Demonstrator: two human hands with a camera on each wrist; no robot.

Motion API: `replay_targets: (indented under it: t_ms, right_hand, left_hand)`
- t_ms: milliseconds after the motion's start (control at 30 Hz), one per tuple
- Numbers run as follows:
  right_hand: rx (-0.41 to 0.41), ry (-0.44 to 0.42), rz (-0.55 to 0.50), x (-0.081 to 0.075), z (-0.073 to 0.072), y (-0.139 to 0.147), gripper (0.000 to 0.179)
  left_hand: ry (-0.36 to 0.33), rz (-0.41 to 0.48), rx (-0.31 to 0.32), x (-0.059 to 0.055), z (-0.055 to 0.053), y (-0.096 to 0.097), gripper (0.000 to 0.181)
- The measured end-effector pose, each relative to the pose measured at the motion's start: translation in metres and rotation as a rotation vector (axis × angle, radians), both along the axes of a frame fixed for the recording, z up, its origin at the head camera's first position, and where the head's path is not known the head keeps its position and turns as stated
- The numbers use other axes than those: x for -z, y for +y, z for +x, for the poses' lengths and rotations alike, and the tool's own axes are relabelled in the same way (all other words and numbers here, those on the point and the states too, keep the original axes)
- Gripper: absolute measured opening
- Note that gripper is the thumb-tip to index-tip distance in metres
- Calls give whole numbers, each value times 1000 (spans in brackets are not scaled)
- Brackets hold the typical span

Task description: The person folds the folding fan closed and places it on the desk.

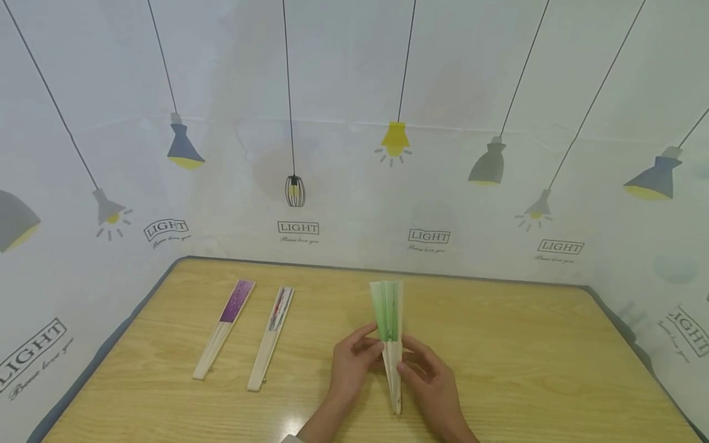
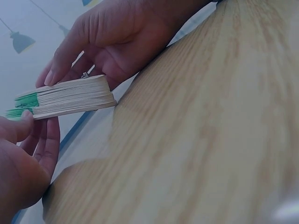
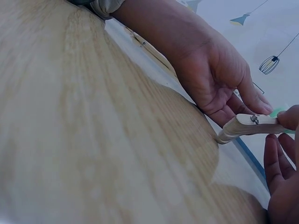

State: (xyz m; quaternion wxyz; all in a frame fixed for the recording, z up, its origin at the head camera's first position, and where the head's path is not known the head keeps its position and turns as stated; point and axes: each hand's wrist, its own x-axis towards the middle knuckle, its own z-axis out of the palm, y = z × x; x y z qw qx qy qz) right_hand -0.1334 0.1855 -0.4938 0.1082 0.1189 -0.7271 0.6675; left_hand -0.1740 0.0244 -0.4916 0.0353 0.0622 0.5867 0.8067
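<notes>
A green folding fan with pale ribs stands between both hands, its leaf slightly spread at the top and its ribs narrowing to the lower end. My left hand holds its left side, thumb on the ribs near the green leaf. From the right, my right hand pinches the ribs lower down. In the left wrist view the rib stack is edge-on, with the left thumb on the green part. A metal rivet shows at the fan's narrow end in the right wrist view.
To the left on the wooden table lie two closed folding fans, a purple one and a white one with a dark and red pattern. A white curtain printed with hanging lamps surrounds the table's back and sides.
</notes>
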Motion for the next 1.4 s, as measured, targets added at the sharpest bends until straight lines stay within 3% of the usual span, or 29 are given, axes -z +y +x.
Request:
replay_targets:
  t_ms: [167,500,833,1100,1267,1400]
  right_hand:
    - [33,-45,23,-2,0,0,44]
    - [15,-45,-25,-1,-1,1,46]
    - [72,-115,3,-1,-1,1,44]
    - [27,-98,-44,-1,-2,1,46]
    - [5,-102,-63,-1,-2,1,47]
    - [-11,-103,-82,-1,-2,1,48]
  left_hand:
    - [0,-11,4,-1,0,0,42]
    - [-27,-15,5,-1,0,1,42]
    - [-51,-20,15,0,-2,2,39]
    - [-54,-57,16,-1,-3,1,36]
    - [-44,-91,24,-15,4,-1,34]
    - [-30,-108,26,-11,2,-1,37]
